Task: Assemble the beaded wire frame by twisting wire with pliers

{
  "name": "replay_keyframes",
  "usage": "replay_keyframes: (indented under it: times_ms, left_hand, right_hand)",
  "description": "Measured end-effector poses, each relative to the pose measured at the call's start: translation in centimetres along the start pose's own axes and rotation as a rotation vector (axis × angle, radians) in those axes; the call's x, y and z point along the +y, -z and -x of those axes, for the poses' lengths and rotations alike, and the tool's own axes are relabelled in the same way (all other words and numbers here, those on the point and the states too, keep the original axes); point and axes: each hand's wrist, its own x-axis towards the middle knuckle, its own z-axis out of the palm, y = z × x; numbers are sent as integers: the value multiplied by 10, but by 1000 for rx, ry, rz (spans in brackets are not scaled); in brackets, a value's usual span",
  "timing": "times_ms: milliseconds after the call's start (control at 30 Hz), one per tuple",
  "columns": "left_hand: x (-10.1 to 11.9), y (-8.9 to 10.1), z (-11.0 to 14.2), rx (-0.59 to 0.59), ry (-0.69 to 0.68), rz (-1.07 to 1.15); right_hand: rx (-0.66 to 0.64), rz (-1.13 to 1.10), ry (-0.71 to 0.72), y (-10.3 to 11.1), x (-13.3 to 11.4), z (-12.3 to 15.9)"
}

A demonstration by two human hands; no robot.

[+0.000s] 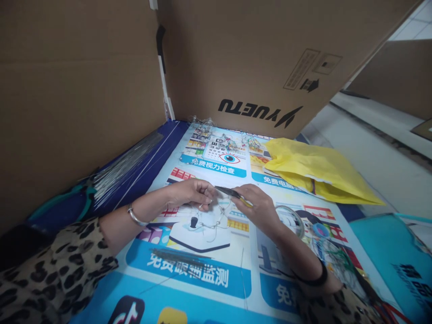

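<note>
Left hand (191,192): thumb and fingertips pinched nearly closed, apparently on the upper end of a beaded wire piece (218,223); exact hold too fine to make out. Remainder of same: looped below the fingers, above or against a printed sheet (189,294), between both hands.

Right hand (258,209): fingers wrapped closed about the handles of pliers (227,191), nose aimed at the left fingertips. Gap between the jaws: not to be told from here.

Hazards, as judged:
- Nipped skin, from a pliers nose so near the left fingertips.
- Bent or scratched wire, from too hard a squeeze or a twist off line.
- Slipped beads or a sprung loop, from a loosened left pinch on thin, springy stock.
- Snagging, from open loops close to the working fingers.
- Scattering of the dark wire bundle (178,256), nearer the body, from a low sweep of either forearm.
- Dragging of the wire coil (293,215) or tangled strands (337,256), from a shift of the right forearm or sleeve alongside.
</note>
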Motion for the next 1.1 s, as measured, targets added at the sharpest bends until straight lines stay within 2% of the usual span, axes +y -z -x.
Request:
replay_keyframes:
  times_ms: [400, 767, 1100]
  left_hand:
    - [10, -10, 4, 100, 58, -21]
    - [11, -15, 4, 149, 102, -178]
    - [6, -14, 1, 233, 110, -266]
  right_hand:
    - [-36, 67, 13, -3, -3, 3]
    - [-37, 361, 42, 4, -15, 2]
    - [-61, 318, -4, 6, -12, 3]
